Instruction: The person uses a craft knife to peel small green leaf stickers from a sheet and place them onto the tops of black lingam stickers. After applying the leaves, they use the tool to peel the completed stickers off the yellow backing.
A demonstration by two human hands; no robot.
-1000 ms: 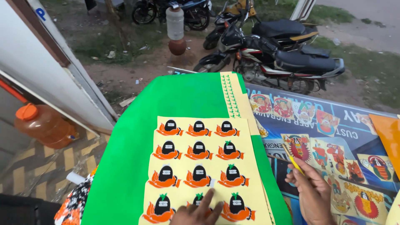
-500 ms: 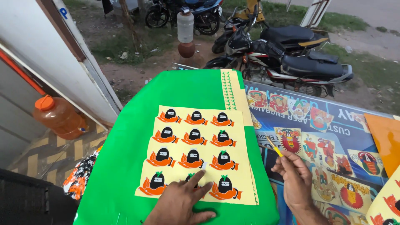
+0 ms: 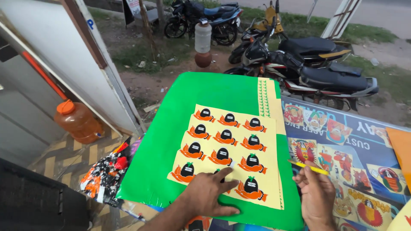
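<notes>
Head view: the left hand (image 3: 209,194) now presses flat, fingers spread, on the near edge of the yellow sticker sheet (image 3: 231,149), holding nothing. A second ago it sat lower. The sheet lies on the green sheet (image 3: 171,145). Right of it, the right hand (image 3: 317,194) pinches a yellow pencil (image 3: 309,167), as before.

The left hand (image 3: 209,193) covers one black-and-orange sticker on the pale yellow sticker sheet (image 3: 229,150), so that sticker barely shows. The right hand (image 3: 317,196) is cut off by the bottom edge, hiding most of the thin yellow tool (image 3: 309,167) it pinches.
</notes>
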